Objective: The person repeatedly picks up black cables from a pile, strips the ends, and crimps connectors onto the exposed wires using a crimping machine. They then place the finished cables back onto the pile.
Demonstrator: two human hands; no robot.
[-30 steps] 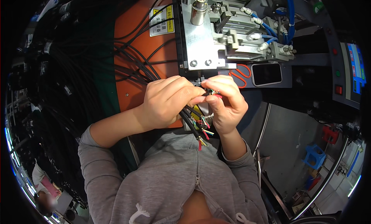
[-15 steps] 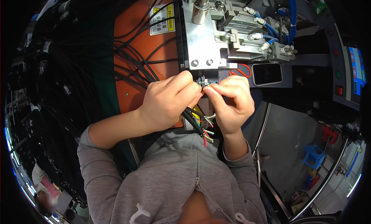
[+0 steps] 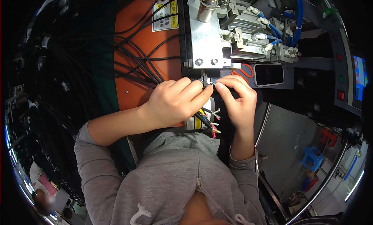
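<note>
My left hand (image 3: 175, 99) is closed on black cables (image 3: 201, 117) that come out from beneath it, their stripped ends fanning into thin coloured wires (image 3: 213, 128). Its fingertips reach a small metal fixture (image 3: 204, 81) under the press. Opposite it, the thumb and forefinger of my right hand (image 3: 239, 97) are pinched together beside the fixture, at a thin wire (image 3: 215, 81) that looks bluish. Where that wire starts is hidden by my fingers.
The press block (image 3: 206, 46) stands just beyond my hands, with cylinders and blue air hoses (image 3: 298, 15) to its right. Red-handled tool loops (image 3: 245, 71) and a phone (image 3: 269, 74) lie at the right. More black cables (image 3: 147, 58) cross the orange surface (image 3: 132, 92).
My left hand has shifted slightly right, and the cable ends below it have moved right and up. My right fingertips have drawn a little away from the fixture, still pinched.
</note>
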